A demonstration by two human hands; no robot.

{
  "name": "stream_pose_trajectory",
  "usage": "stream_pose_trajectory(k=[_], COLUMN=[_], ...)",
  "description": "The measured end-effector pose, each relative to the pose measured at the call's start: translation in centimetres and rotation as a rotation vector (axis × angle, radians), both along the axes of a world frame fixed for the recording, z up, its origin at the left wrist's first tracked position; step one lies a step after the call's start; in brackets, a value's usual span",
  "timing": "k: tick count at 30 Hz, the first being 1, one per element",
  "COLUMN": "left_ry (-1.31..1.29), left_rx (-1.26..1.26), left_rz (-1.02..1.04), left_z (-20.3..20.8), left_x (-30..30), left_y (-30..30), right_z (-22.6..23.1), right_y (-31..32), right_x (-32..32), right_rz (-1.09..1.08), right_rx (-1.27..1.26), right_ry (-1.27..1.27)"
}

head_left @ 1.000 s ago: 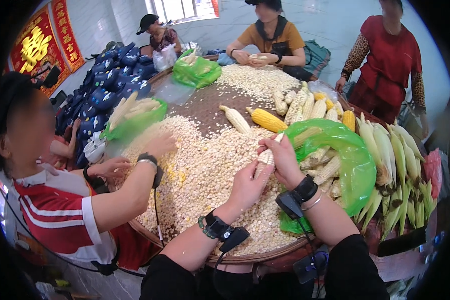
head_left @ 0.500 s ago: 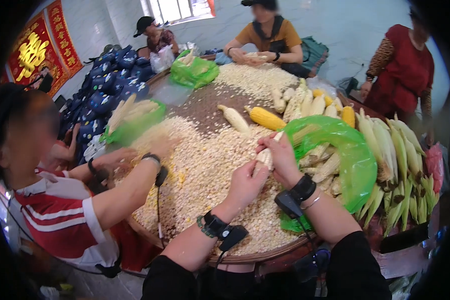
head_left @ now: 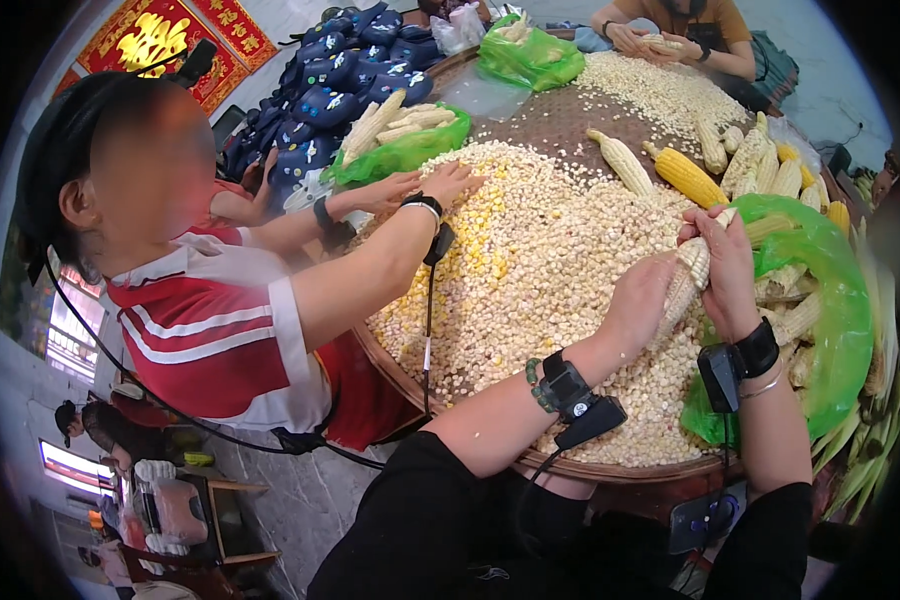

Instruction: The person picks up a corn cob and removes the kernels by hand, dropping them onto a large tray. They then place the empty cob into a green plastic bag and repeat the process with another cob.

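A pale ear of corn (head_left: pixel 686 283) is held in both my hands, tilted over a wide heap of loose white and yellow kernels (head_left: pixel 530 310). My left hand (head_left: pixel 640 305) grips its lower end, the fingers partly hidden behind the cob. Around the upper part closes my right hand (head_left: pixel 725 262), with the cob's tip poking out above. Beside my right hand lies an open green plastic bag (head_left: pixel 842 310) holding several pale cobs. Just beyond my hands, one white ear (head_left: pixel 622 165) and one yellow ear (head_left: pixel 688 178) rest on the kernels.
The heap lies in a round woven tray with a raised rim (head_left: pixel 630 472). To my left, a co-worker in a red and white shirt (head_left: pixel 210 330) reaches over the kernels. Another person (head_left: pixel 735 45) handles corn at the far side. Green bags of cobs (head_left: pixel 410 150) stand along the tray's left edge.
My view has swung left, so the tray and my hands appear farther right. The co-worker's hands now lie flatter on the kernels. My hands still hold the ear of corn.
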State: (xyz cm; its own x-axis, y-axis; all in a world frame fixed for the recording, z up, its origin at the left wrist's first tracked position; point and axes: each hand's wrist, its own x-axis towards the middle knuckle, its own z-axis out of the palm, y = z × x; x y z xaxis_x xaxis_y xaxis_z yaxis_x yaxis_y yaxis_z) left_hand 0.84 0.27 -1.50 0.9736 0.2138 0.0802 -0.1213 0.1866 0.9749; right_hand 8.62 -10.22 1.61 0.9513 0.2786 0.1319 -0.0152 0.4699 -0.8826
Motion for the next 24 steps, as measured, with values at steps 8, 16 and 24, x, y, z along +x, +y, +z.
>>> stream_pose_trajectory(k=[8, 16, 24], left_ry=[-0.082, 0.029, -0.006], left_rx=[0.492, 0.179, -0.013], left_rz=[0.145, -0.092, -0.121], left_z=[0.2, 1.7, 0.6], left_x=[-0.3, -0.9, -0.3], left_y=[-0.5, -0.6, -1.2], right_z=[-0.4, 0.3, -0.6], right_y=[0.2, 0.0, -0.3], right_x=[-0.2, -0.4, 0.5], right_rz=[-0.036, -0.012, 0.005], right_rx=[-0.085, -0.055, 0.018], right_ry=[-0.031, -0.029, -0.083])
